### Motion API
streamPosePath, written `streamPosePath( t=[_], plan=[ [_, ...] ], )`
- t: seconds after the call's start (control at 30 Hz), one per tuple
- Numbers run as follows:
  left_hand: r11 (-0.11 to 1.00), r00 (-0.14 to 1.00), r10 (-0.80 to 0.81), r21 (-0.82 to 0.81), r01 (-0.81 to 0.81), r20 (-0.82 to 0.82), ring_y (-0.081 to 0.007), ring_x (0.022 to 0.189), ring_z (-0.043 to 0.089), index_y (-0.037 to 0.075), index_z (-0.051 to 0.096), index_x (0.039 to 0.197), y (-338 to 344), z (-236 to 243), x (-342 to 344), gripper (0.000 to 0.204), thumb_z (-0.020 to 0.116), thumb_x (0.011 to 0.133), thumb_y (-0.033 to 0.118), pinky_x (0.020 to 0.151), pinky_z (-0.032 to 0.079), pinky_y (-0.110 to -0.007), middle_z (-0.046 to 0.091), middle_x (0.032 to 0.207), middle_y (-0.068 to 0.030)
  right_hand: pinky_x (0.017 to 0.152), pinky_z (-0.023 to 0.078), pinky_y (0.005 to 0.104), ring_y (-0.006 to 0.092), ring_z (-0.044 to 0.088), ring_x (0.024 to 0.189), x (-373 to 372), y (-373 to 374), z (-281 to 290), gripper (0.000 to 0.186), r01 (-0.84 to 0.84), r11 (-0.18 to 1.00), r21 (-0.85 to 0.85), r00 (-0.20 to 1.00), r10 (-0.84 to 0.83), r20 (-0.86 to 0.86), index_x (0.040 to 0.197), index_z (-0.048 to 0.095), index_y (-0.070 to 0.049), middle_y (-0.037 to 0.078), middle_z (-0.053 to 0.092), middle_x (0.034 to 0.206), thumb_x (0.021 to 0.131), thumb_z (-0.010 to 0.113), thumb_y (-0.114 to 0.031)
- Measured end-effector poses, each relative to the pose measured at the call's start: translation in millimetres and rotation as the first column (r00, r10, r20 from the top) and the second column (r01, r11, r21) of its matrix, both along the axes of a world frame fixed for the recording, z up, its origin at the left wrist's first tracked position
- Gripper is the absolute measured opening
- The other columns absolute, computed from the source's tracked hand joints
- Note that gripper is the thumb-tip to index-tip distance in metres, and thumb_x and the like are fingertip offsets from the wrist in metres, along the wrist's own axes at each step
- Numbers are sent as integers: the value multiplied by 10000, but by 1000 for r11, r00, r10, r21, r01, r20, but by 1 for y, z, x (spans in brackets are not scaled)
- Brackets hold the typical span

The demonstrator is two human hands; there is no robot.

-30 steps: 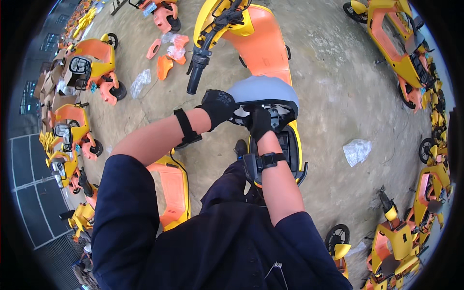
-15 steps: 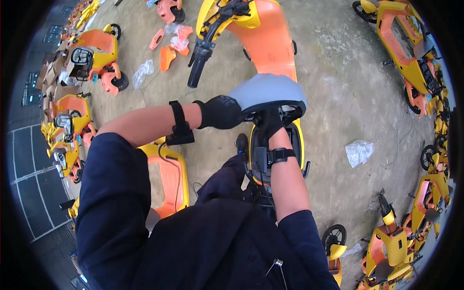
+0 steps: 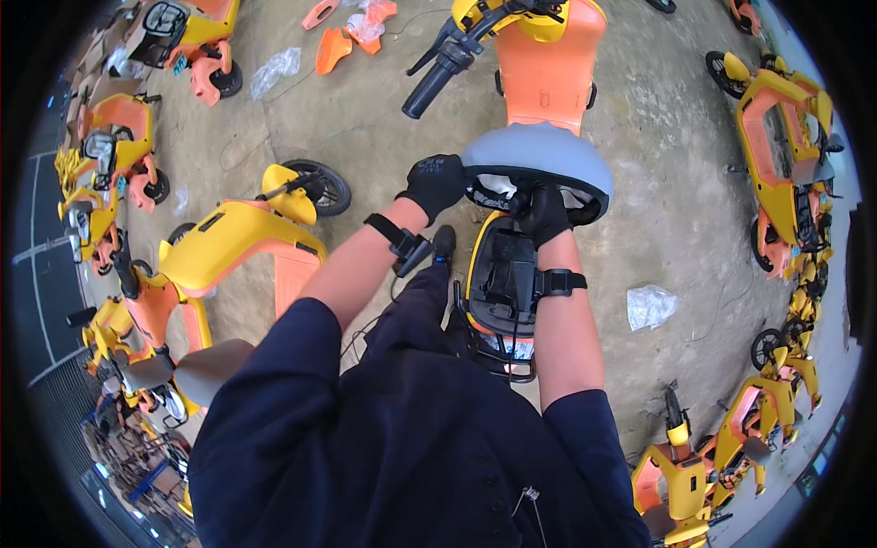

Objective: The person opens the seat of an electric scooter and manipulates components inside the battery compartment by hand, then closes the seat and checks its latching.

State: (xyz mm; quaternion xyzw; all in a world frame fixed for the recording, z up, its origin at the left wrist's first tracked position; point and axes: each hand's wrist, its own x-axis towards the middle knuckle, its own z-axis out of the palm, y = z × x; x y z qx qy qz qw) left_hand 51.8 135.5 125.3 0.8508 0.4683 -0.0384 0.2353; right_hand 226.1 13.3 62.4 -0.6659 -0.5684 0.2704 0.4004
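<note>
A grey scooter seat (image 3: 539, 151) is raised over the black storage well (image 3: 502, 274) of a yellow and orange scooter (image 3: 544, 78); its black-rimmed underside faces me. My left hand (image 3: 437, 185), in a black glove, is closed on the seat's left edge. Reaching into the underside near its middle, my right hand (image 3: 542, 212), also gloved, has curled fingers; what they hold is hidden. The black handlebar grip (image 3: 425, 91) extends toward me beyond my left hand.
Several scooters line both sides, including a nearby one (image 3: 215, 247) at left and one (image 3: 763, 164) at right. Orange panels (image 3: 333, 50) and plastic wrappers (image 3: 650, 306) lie on the concrete floor. A small figure of another person (image 3: 114, 406) appears at lower left.
The view has shifted, with the seat and both hands appearing farther right. More of the left-hand scooter shows. Both hands remain at the seat.
</note>
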Motion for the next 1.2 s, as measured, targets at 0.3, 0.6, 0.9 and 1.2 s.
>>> streamPosePath(
  t=[0.3,0.6,0.9,1.2],
  plan=[
    [879,877,-476,-5,477,64,-351,604,573,65,581,956,-3,-2,-11,249,504,798,242,566,456,-453,582,657,-166,617,460,252,183,530,691,1,12,-3,193,140,945,-294,609,-316,-727,874,524,-65,51,541,754,683,502,-70],
    [925,936,59,-371,80,347,-245,713,615,55,572,1023,-25,-34,2,291,509,846,278,632,474,-348,618,793,-136,634,500,310,183,575,728,13,-4,2,217,-84,889,-449,-109,-457,-883,912,561,-37,58,565,758,861,495,-238],
    [985,797,-170,129,116,580,-278,1013,509,3,527,1056,10,45,7,466,649,763,344,843,424,-344,516,1109,-171,446,446,232,139,494,584,72,-55,83,810,10,889,-458,-464,-401,-789,1052,536,34,38,490,646,731,429,-702],
    [754,716,-637,422,503,285,-317,1129,419,17,454,1176,-31,66,115,659,639,695,428,949,323,-423,459,1194,-155,327,298,173,65,324,342,53,-8,82,342,291,823,-487,-504,-301,-809,662,480,-136,-62,322,420,894,399,-374]
  ],
)
